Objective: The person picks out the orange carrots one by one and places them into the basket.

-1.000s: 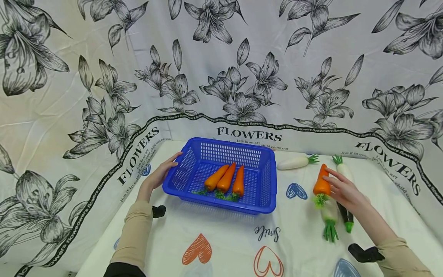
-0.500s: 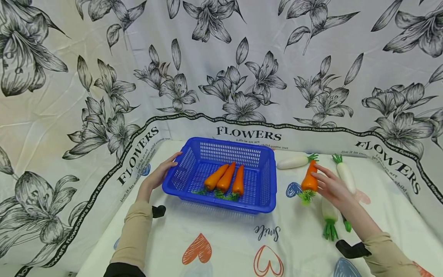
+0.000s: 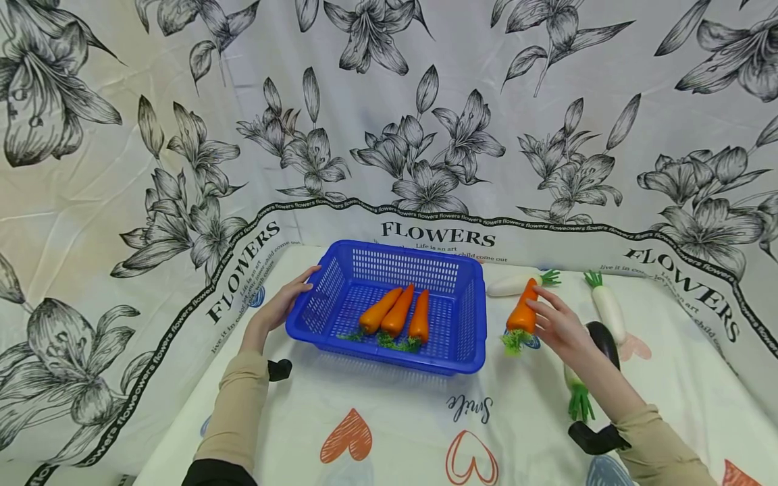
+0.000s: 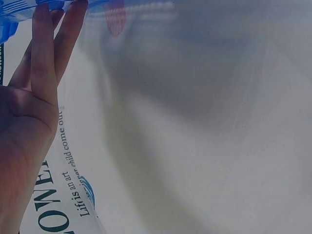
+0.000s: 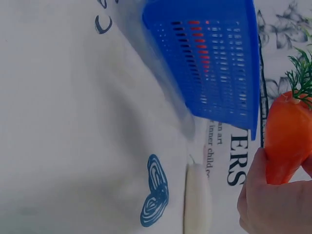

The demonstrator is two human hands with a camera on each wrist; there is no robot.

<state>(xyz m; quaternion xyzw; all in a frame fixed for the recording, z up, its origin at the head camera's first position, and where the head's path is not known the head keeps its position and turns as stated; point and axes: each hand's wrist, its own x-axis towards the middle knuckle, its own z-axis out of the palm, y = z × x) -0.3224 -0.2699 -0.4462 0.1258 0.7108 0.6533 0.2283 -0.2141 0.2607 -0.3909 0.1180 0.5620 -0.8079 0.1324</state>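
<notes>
A carrot [image 3: 523,310] with green leaves is held up off the cloth by my right hand [image 3: 562,327], right of the blue basket [image 3: 383,361]. In the right wrist view, the thumb and fingers grip this carrot [image 5: 287,139] around its tapered part. My left hand [image 3: 284,302] touches the basket's left rim. Its fingers look fairly straight in the left wrist view, with the tips against the basket [image 4: 14,14]. Inside the basket lie three carrots [image 3: 398,316], leaves toward the near side.
A white radish [image 3: 507,286] lies behind the held carrot, partly covered by it. Another white radish [image 3: 608,310] is farther right. Under the right forearm, an eggplant [image 3: 604,341] and a green-topped radish [image 3: 579,398] are partly hidden. A flower-printed cloth [image 3: 425,169] hangs behind.
My right hand has moved left with the carrot, toward the basket, uncovering the radish and eggplant on the right. The left hand and basket have stayed in place.
</notes>
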